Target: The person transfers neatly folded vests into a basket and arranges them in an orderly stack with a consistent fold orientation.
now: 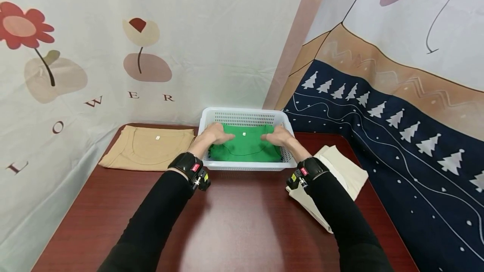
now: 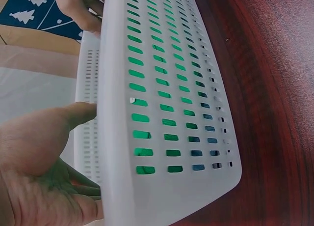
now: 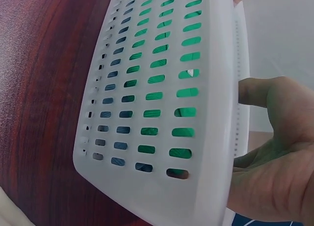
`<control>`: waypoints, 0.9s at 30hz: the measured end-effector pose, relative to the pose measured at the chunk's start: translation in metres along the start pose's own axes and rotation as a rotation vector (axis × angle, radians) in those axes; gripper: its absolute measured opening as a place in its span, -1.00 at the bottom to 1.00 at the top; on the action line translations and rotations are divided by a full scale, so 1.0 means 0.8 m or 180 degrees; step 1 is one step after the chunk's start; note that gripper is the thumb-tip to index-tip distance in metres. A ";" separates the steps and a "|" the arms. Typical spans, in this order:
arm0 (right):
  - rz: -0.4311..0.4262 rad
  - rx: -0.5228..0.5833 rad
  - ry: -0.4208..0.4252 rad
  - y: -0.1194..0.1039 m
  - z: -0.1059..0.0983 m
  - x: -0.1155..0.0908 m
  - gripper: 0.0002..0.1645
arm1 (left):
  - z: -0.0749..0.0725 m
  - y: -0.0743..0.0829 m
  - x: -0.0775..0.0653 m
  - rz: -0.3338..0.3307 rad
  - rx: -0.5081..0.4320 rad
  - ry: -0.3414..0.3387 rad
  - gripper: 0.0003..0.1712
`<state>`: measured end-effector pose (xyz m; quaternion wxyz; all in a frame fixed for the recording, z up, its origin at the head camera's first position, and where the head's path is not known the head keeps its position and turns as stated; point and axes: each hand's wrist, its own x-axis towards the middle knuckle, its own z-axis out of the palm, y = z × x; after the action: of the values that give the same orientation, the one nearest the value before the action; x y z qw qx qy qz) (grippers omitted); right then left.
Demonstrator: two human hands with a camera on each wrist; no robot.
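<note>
A green folded shirt point(image 1: 245, 142) with a small white tag lies in a white perforated plastic basket point(image 1: 247, 166). My left hand point(image 1: 216, 134) reaches over the basket's left end, and its thumb extends above the shirt's left side. At the opposite end my right hand point(image 1: 279, 137) mirrors it, thumb pointing inward over the shirt. Both wrist views show the thumbs held apart from the other fingers, whose tips are hidden behind the basket's front wall. Through the lower holes, something bluish point(image 2: 196, 153) shows beneath the green cloth.
On the dark red wooden table point(image 1: 234, 221), a tan folded shirt point(image 1: 151, 148) lies left of the basket. Cream folded cloth point(image 1: 345, 171) lies to the right, partly under my right forearm. Printed fabric point(image 1: 227, 45) hangs behind and along the right side.
</note>
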<state>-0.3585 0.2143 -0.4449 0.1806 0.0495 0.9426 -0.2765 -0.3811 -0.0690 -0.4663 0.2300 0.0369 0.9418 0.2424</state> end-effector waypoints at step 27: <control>-0.0186 0.0276 -0.0141 -0.016 -0.019 -0.051 0.28 | -0.010 0.008 -0.021 0.0239 -0.0104 0.0231 0.23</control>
<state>-0.3279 0.2120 -0.4115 0.1910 0.0236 0.9265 -0.3233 -0.3702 -0.0697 -0.4503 0.1870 0.0597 0.9434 0.2674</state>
